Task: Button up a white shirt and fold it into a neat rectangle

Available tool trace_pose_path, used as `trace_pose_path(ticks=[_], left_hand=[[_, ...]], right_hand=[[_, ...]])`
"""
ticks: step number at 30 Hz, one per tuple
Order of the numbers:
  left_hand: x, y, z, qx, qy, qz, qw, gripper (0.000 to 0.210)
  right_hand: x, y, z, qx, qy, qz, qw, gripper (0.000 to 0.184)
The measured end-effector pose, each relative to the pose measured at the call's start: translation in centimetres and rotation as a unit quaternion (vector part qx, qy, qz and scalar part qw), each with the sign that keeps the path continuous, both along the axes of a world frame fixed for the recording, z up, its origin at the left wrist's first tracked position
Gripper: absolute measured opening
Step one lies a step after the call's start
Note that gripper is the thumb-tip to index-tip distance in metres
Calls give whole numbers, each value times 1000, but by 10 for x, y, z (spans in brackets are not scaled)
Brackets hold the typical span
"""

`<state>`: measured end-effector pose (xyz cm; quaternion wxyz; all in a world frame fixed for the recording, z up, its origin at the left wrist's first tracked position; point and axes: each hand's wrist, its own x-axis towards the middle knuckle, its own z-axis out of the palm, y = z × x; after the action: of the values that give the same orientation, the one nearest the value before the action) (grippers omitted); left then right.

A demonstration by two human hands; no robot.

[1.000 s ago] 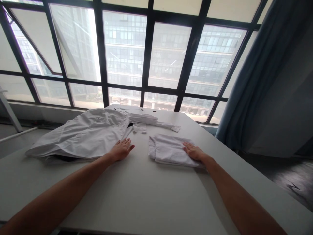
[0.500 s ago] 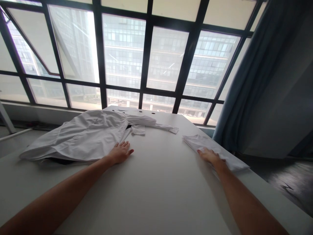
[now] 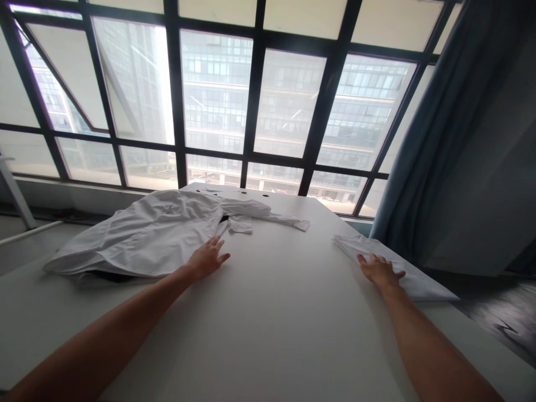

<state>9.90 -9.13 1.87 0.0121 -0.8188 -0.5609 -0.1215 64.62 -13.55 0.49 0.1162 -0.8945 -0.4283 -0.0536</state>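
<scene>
A white long-sleeved garment [image 3: 154,231], a shirt or coat, lies spread on the left part of the white table [image 3: 268,324], its sleeves stretched toward the right. My left hand [image 3: 207,258] is open beside its right edge, fingers apart; whether the fingertips touch the cloth I cannot tell. At the table's right side lies a folded white cloth item [image 3: 419,276]. My right hand [image 3: 380,270] rests on or just over its left part, open with the fingers spread. A dark patch shows beneath the garment's near hem.
Large black-framed windows [image 3: 255,100] stand behind the table, one pane tilted open at the left. A blue-grey curtain [image 3: 435,128] hangs at the right, close to the table's edge. Two dark round holes sit near the table's far end. A white metal leg [image 3: 19,195] stands far left.
My right hand has moved to the right, and the folded white cloth item has slid the same way toward the table's edge. My left hand has barely shifted. The view has turned slightly.
</scene>
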Motion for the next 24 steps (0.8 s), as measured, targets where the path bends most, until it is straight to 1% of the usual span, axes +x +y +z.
trace_pose_path(ticks=[2, 4, 6, 10, 13, 15, 17, 18, 19, 20, 21, 22, 24], left_hand=[[-8, 3, 9, 32, 14, 55, 998, 52], [-17, 6, 16, 14, 35, 113, 993, 47], [-25, 9, 21, -20, 33, 146, 988, 40], [-34, 15, 21, -40, -14, 153, 987, 29], [-37, 18, 22, -62, -68, 156, 983, 26], [-37, 15, 25, -67, -120, 166, 977, 25], [-32, 7, 35, -41, -181, 167, 968, 27], [-27, -1, 41, -22, -218, 156, 963, 30], [-22, -10, 49, -2, -257, 130, 958, 33], [-15, -21, 58, 4, -298, 87, 950, 35], [-9, -33, 67, 5, -340, 26, 940, 37], [-3, -46, 75, -24, -365, -47, 930, 39], [8, -70, 88, -160, -361, -191, 899, 40]], right_hand=[[-13, 2, 6, 6, -10, 13, 1000, 67], [-27, 4, 10, 4, -19, 43, 999, 64], [-41, 6, 12, 4, -31, 84, 996, 61], [-58, 9, 10, -8, -46, 143, 989, 55], [-65, 9, 9, -24, -47, 167, 985, 52], [-67, 9, 8, -31, -45, 174, 983, 51], [-67, 9, 8, -39, -43, 180, 982, 50], [-68, 9, 8, -42, -42, 180, 982, 50], [-68, 9, 8, -44, -42, 180, 982, 49], [-68, 10, 7, -42, -43, 181, 982, 48], [-68, 11, 7, -36, -48, 183, 981, 47], [-68, 12, 6, -27, -53, 186, 981, 45], [-70, 13, 4, -10, -65, 193, 979, 43]])
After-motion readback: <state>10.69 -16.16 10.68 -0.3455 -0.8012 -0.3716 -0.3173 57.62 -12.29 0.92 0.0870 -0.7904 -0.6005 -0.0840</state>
